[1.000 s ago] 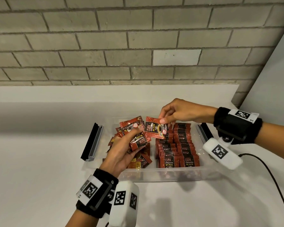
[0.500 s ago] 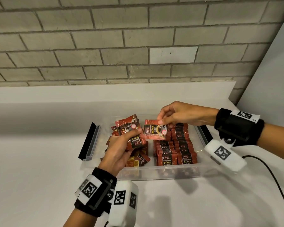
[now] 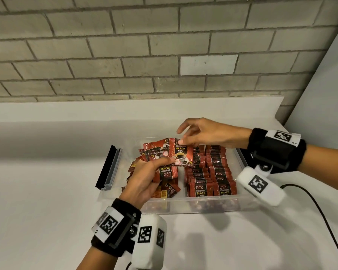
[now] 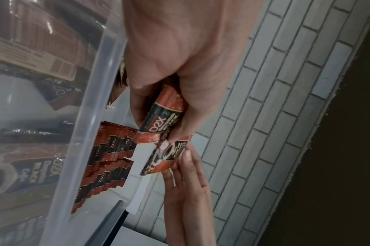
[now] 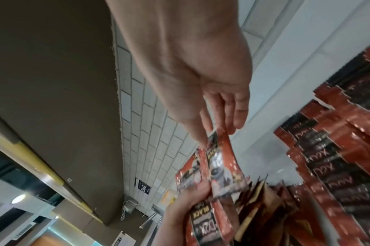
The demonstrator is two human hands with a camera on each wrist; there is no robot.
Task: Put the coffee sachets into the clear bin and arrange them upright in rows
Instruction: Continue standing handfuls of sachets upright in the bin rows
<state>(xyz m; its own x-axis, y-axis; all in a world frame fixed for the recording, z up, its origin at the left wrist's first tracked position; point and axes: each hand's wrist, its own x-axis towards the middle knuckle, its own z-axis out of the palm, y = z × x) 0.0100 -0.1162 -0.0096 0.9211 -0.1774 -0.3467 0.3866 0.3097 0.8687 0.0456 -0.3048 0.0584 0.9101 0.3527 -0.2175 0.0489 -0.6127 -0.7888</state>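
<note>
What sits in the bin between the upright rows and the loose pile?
Only a bare strip of bin floor separates the upright rows from the loose pile, seen in the head view.

head: above, looking down | wrists: close along hands — all share sachets

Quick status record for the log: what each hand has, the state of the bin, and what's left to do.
left hand: grips a bunch of sachets above the bin's left side
right hand: pinches the top of one sachet, which also touches the left thumb
clear bin: on the white table
upright rows: two, filling the right half
loose sachets: lying jumbled in the left half
remaining: stand up the held and loose sachets
</note>
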